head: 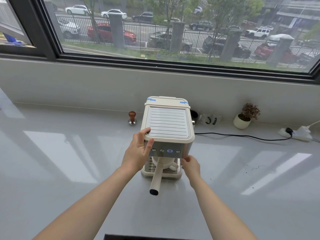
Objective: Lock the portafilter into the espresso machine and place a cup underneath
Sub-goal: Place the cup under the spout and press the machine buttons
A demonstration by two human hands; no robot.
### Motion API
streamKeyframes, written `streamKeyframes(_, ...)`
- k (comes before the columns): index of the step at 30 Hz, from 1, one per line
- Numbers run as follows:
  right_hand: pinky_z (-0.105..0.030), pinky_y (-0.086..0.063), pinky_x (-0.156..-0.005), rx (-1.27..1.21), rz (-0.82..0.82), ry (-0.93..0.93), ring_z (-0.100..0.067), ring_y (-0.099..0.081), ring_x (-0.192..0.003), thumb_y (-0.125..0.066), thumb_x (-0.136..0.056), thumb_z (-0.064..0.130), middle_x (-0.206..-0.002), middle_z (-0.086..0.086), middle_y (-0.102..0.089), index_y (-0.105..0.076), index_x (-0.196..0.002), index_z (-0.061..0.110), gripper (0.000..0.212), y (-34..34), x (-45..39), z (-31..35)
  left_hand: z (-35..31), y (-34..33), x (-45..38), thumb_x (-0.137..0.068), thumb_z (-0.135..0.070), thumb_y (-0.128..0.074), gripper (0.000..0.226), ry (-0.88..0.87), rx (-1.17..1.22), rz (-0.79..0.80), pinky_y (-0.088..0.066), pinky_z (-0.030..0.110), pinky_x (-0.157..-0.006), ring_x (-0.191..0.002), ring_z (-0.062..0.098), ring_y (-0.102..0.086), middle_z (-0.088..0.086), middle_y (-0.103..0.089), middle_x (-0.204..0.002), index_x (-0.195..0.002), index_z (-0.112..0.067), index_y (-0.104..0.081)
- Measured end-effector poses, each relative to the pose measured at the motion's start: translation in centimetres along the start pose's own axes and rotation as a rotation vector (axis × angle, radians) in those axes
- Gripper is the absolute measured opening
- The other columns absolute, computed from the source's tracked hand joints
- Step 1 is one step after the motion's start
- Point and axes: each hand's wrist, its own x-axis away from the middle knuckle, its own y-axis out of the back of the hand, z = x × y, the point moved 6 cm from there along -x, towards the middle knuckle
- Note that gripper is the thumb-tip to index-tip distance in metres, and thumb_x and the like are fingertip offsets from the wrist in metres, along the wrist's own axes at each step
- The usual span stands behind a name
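A cream espresso machine (168, 129) is seen standing on the pale grey table (69, 170), near the far wall under the window. Its top left corner is gripped by the left hand (139, 151) — fingers laid over the upper edge, thumb pressed against the metal front panel beside the buttons. The portafilter (156, 177) is seated under the machine's front, its cream handle pointing toward the near edge of the table and ending in a dark tip. A white cup (165, 163) is set on the drip tray beneath it, handle turned to the right. The right hand (190, 166) is held just beside the machine's lower right front corner, fingers curled loosely — whether anything is touched by it cannot be told. To the left of the machine a wooden-topped tamper (132, 118) is stood upright; far to the right a small potted plant (246, 116) and a power strip (297, 133) are placed.
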Motion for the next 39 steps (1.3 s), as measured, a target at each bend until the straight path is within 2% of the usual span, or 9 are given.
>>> streamKeyframes(2, -0.034, -0.048, -0.079, -0.048, -0.072, 0.103, -0.026, -0.062, -0.098, -0.055, -0.088, 0.014, -0.104, -0.006, -0.064, -0.055, -0.099, 0.014, 0.010, 1.3, 0.9, 2.1, 0.0, 0.0, 0.0, -0.092, -0.057, -0.030, 0.040, 0.013, 0.009, -0.007, -0.056, 0.043, -0.076, -0.094, 0.010, -0.057, -0.004, -0.039, -0.142, -0.131, -0.046, -0.027)
streamKeyframes(5, -0.029, -0.043, -0.082, -0.092, -0.108, 0.278, -0.020, -0.058, -0.103, -0.054, -0.089, 0.006, -0.116, -0.002, -0.059, -0.049, -0.120, 0.014, 0.033, 2.3, 2.8, 4.6, -0.2, -0.1, 0.2, -0.096, -0.050, -0.032, 0.036, 0.031, 0.027, -0.024, -0.054, 0.043, -0.079, -0.095, 0.012, -0.055, -0.001, -0.040, -0.141, -0.131, -0.046, -0.028)
streamKeyframes(10, -0.038, -0.044, -0.097, 0.110, -0.138, 0.578, -0.019, -0.042, -0.130, -0.068, -0.077, 0.012, -0.146, 0.001, -0.041, -0.019, -0.144, 0.025, 0.085, 1.8, 4.8, 7.6, -0.6, -0.2, 0.5, -0.096, -0.050, -0.031, 0.036, 0.052, 0.044, -0.024, -0.053, 0.045, -0.081, -0.102, 0.020, -0.056, 0.005, -0.042, -0.139, -0.131, -0.046, -0.027)
streamKeyframes(12, -0.040, -0.044, -0.101, 0.170, -0.170, 0.692, -0.022, -0.035, -0.137, -0.068, -0.074, 0.009, -0.154, -0.002, -0.027, -0.010, -0.144, 0.034, 0.094, 1.7, 5.6, 9.0, -0.7, -0.1, 0.5, -0.096, -0.050, -0.031, 0.036, 0.055, 0.042, -0.020, -0.053, 0.045, -0.081, -0.102, 0.021, -0.056, 0.006, -0.042, -0.140, -0.131, -0.047, -0.026)
streamKeyframes(16, -0.042, -0.047, -0.100, 0.304, -0.170, 0.825, -0.019, -0.040, -0.131, -0.075, -0.073, 0.025, -0.153, -0.007, -0.017, -0.025, -0.136, 0.037, 0.082, 1.4, 6.1, 9.5, -0.8, -0.2, 0.5, -0.096, -0.050, -0.031, 0.037, 0.065, 0.042, -0.012, -0.050, 0.039, -0.078, -0.096, 0.021, -0.057, 0.009, -0.043, -0.137, -0.133, -0.045, -0.027)
streamKeyframes(19, -0.042, -0.049, -0.097, 0.328, -0.198, 0.816, -0.028, -0.033, -0.137, -0.078, -0.071, 0.035, -0.152, -0.007, -0.019, -0.031, -0.128, 0.038, 0.074, 1.4, 5.9, 9.4, -0.8, -0.2, 0.6, -0.096, -0.050, -0.030, 0.038, 0.066, 0.034, -0.018, -0.048, 0.036, -0.075, -0.092, 0.018, -0.055, 0.009, -0.044, -0.135, -0.133, -0.044, -0.027)
streamKeyframes(23, -0.045, -0.053, -0.089, 0.319, -0.282, 0.787, -0.030, -0.038, -0.132, -0.079, -0.071, 0.031, -0.151, -0.008, -0.024, -0.032, -0.125, 0.037, 0.072, 1.1, 6.2, 9.3, -0.8, -0.3, 0.7, -0.096, -0.050, -0.030, 0.038, 0.069, 0.035, -0.015, -0.044, 0.033, -0.071, -0.085, 0.012, -0.055, 0.008, -0.045, -0.132, -0.134, -0.043, -0.027)
streamKeyframes(28, -0.044, -0.056, -0.083, 0.364, -0.344, 0.779, -0.030, -0.042, -0.130, -0.080, -0.070, 0.035, -0.149, -0.008, -0.028, -0.032, -0.126, 0.037, 0.074, 0.9, 6.1, 9.1, -0.9, -0.2, 0.7, -0.096, -0.050, -0.030, 0.038, 0.071, 0.033, -0.009, -0.044, 0.034, -0.071, -0.090, 0.018, -0.057, 0.007, -0.045, -0.131, -0.133, -0.044, -0.027)
streamKeyframes(39, -0.045, -0.057, -0.078, 0.412, -0.334, 0.804, -0.033, -0.043, -0.127, -0.083, -0.066, 0.034, -0.147, -0.012, -0.031, -0.030, -0.126, 0.037, 0.080, 1.0, 5.7, 9.0, -0.9, -0.1, 0.7, -0.096, -0.051, -0.030, 0.035, 0.072, 0.036, -0.023, -0.051, 0.041, -0.076, -0.097, 0.022, -0.058, 0.006, -0.045, -0.131, -0.131, -0.049, -0.026)
